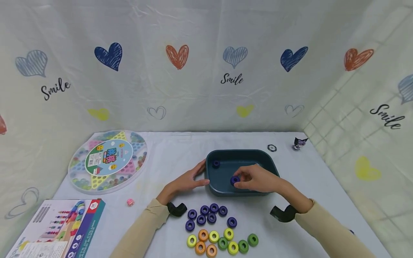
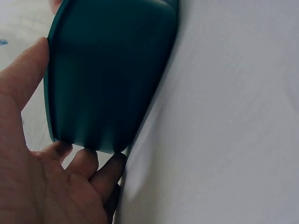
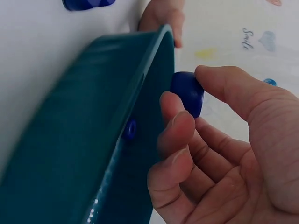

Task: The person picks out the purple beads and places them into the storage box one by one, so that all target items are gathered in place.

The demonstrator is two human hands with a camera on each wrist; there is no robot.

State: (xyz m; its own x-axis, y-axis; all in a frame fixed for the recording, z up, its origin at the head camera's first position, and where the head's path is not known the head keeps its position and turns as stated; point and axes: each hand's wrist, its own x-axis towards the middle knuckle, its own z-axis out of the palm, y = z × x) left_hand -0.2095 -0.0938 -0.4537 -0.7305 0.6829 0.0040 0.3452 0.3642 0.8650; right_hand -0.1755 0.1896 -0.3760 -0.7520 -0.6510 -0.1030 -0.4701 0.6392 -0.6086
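A dark teal rectangular tub [image 1: 222,193] stands on the white table, with one dark blue ring bead [image 1: 216,164] lying inside at its left. My right hand [image 1: 258,178] is over the tub, pinching another dark blue bead [image 3: 187,93] between thumb and fingers. Against the tub's left side rests my left hand [image 1: 187,182]; in the left wrist view its thumb touches the rim and its spread fingertips touch the wall. Several dark blue beads [image 1: 211,218] lie on the table in front of the tub.
Orange beads [image 1: 203,235], yellow beads [image 1: 213,236] and green beads [image 1: 243,246] lie closest to me. At the left are a round board-game box [image 1: 109,157] and a flat toy box [image 1: 55,225]. A small black ring [image 1: 272,148] and a figurine [image 1: 299,143] sit at the back right.
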